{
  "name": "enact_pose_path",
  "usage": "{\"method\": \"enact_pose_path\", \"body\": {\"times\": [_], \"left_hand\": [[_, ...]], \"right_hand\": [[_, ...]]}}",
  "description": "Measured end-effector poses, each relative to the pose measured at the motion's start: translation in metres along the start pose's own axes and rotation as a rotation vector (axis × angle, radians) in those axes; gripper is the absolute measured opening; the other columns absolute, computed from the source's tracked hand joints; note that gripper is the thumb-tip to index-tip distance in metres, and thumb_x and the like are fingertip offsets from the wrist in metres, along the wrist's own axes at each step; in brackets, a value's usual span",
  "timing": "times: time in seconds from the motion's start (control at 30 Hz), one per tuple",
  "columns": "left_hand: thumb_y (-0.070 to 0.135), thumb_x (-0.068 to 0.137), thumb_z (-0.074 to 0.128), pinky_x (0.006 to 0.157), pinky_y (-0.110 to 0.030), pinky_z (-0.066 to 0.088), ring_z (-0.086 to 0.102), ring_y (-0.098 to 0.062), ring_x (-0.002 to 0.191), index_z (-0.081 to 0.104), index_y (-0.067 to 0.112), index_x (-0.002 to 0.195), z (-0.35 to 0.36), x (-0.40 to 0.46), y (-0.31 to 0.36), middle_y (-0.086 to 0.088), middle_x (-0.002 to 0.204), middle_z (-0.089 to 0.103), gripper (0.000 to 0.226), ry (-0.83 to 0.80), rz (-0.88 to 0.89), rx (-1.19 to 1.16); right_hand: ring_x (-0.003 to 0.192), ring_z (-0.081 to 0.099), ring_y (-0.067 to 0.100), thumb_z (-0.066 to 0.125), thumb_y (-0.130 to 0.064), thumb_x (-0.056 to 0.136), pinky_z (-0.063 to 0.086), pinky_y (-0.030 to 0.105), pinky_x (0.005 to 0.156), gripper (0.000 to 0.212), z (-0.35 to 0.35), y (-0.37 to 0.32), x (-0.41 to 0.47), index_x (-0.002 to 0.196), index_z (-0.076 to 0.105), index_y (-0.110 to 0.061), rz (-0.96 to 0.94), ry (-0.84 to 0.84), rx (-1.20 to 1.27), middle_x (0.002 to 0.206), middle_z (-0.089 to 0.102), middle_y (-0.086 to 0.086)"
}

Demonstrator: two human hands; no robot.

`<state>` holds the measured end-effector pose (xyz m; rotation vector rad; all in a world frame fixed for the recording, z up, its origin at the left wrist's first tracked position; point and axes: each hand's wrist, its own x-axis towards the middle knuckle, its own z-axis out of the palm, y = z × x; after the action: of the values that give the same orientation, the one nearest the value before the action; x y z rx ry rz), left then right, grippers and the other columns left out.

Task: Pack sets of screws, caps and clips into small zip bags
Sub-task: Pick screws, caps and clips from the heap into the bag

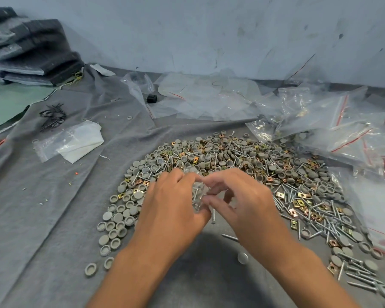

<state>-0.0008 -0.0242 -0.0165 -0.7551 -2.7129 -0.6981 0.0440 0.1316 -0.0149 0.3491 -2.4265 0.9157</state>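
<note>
Both hands pinch a small zip bag w/ screws inside, over the pile of grey caps & clips: left hand grips its side, right hand nips the top, so best run thumb & finger fully along the seal.

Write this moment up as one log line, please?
step: filling small zip bag | left hand: holds bag | right hand: pinches bag | contents: screws visible | supply: loose pile behind hands
</note>
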Motion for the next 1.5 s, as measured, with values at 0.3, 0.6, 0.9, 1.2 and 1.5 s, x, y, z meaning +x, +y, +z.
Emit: {"method": "enact_pose_path", "body": {"times": [0.3,0.6,0.9,1.2,1.5], "left_hand": [[0.043,0.084,0.070,0.080,-0.025,0.033,0.032,-0.003,0.081,0.061,0.036,0.121,-0.004,0.000,-0.005,0.028,0.082,0.030,0.039,0.050,-0.028,-0.039],[0.045,0.082,0.067,0.078,-0.029,0.036,0.038,-0.007,0.083,0.060,0.036,0.122,-0.004,0.002,-0.005,0.027,0.084,0.034,0.042,0.006,-0.042,-0.036],[0.043,0.081,0.069,0.074,-0.030,0.034,0.034,-0.002,0.076,0.062,0.033,0.120,-0.002,0.002,-0.001,0.025,0.081,0.034,0.040,0.000,-0.038,-0.027],[0.049,0.081,0.062,0.076,-0.029,0.036,0.036,-0.001,0.077,0.059,0.035,0.124,-0.003,0.001,0.000,0.024,0.083,0.035,0.045,-0.022,-0.052,-0.034],[0.047,0.081,0.064,0.076,-0.027,0.035,0.035,0.008,0.076,0.061,0.034,0.124,-0.004,0.001,0.002,0.025,0.082,0.035,0.045,-0.025,-0.051,-0.048]], "right_hand": [[0.078,0.059,-0.008,0.074,-0.024,0.089,0.039,0.008,0.061,0.016,-0.066,0.051,0.006,0.093,0.064,-0.036,0.499,-0.111,-0.259,0.088,0.062,-0.024],[0.076,0.060,-0.001,0.085,-0.028,0.079,0.043,0.016,0.057,0.028,-0.091,0.083,-0.017,0.086,0.060,-0.040,0.731,-0.573,-0.428,0.087,0.064,-0.019],[0.079,0.061,0.003,0.082,-0.023,0.084,0.044,0.021,0.066,0.024,-0.098,0.096,-0.025,0.088,0.062,-0.036,0.852,-0.578,-0.405,0.087,0.067,-0.014],[0.080,0.059,0.010,0.067,-0.031,0.096,0.047,0.028,0.065,0.010,-0.105,0.088,-0.023,0.089,0.060,-0.033,0.810,-0.545,-0.433,0.089,0.064,-0.009],[0.084,0.058,0.007,0.071,-0.032,0.092,0.051,0.030,0.075,0.016,-0.093,0.085,-0.020,0.085,0.059,-0.039,0.764,-0.580,-0.492,0.093,0.061,-0.013]]}}
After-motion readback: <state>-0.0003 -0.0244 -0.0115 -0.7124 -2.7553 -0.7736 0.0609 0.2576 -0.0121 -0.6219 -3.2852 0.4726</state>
